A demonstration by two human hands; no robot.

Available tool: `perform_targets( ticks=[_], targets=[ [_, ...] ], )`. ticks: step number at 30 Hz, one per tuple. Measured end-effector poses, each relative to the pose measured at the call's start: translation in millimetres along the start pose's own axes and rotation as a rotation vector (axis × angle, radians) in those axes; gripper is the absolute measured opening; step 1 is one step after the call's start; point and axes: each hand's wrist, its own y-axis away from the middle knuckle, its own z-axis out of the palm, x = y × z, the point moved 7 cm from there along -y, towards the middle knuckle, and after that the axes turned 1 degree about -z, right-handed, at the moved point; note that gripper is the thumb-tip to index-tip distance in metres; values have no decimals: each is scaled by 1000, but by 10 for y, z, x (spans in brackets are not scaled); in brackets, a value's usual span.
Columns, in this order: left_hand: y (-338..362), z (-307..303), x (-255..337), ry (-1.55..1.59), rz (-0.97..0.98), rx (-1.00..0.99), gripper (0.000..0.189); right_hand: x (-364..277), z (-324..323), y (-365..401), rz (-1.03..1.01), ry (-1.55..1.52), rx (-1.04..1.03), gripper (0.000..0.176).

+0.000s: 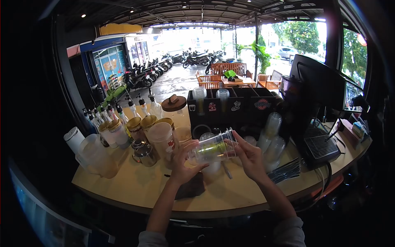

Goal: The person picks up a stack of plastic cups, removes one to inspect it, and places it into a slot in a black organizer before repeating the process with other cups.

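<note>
A clear plastic cup with a green print lies sideways between my hands above the counter; more than one rim shows at its right end, so it may be a nested stack. My left hand is wrapped round its left end. At the right end, the fingers of my right hand pinch the rims. Below my left hand is a dark folded cloth. A large translucent container stands just left of my left hand. Stacks of upturned clear cups stand right of my right hand.
On the counter stand a pitcher, a steel pot, gold-rimmed containers and pump bottles at left. A black organizer holding cups spans the back. Black straws and a machine with a drip tray are at right.
</note>
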Motion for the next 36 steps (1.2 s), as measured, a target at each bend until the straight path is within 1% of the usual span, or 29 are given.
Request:
perform_targets(
  ticks=[5, 10, 12, 14, 16, 17, 18, 19, 20, 23, 25, 26, 29, 32, 34, 35, 36],
  targets=[
    [3, 3, -2, 42, 6, 25, 67, 25, 1, 1, -33, 54, -6, 43],
    [0, 7, -32, -40, -3, 20, 68, 60, 9, 6, 0, 40, -10, 43],
    [-17, 8, -10, -81, 18, 8, 70, 76, 21, 22, -54, 59, -1, 44],
    [-23, 29, 37, -120, 38, -2, 72, 103, 7, 32, -45, 35, 23, 45],
    [-28, 61, 28, -75, -49, -8, 75, 106, 8, 19, -38, 7, 44, 46],
    [-17, 74, 21, -77, -49, -9, 75, 122, 13, 20, -3, -68, 58, 46],
    [-10, 73, -29, 61, -87, 26, 78, 138, 10, 19, 30, -142, 72, 46],
    [-13, 74, -83, 200, -121, 60, 82, 133, 8, 10, 26, -140, 75, 46],
    [-14, 78, -106, 200, -119, 56, 82, 131, 16, 7, 22, -148, 69, 47],
    [-11, 81, -121, 144, -99, 24, 87, 152, 22, 20, 8, -163, 62, 47],
    [-16, 89, -63, 80, -52, 14, 80, 168, 17, 29, 0, -170, 62, 47],
    [-17, 92, -55, 80, -52, 13, 80, 172, 15, 29, -5, -148, 67, 47],
    [-23, 109, -31, 83, -78, 8, 82, 180, 19, 40, -16, -119, 81, 47],
    [-25, 138, 27, 12, -69, 2, 83, 174, 18, 61, -19, -112, 97, 46],
    [-9, 177, 4, 5, -89, 1, 89, 163, 30, 55, -17, -115, 102, 46],
    [-2, 195, -9, 5, -87, 0, 89, 158, 39, 53, -8, -132, 106, 46],
    [-2, 224, -1, 17, -47, -10, 89, 148, 46, 50, 1, -149, 109, 47]
  ],
)
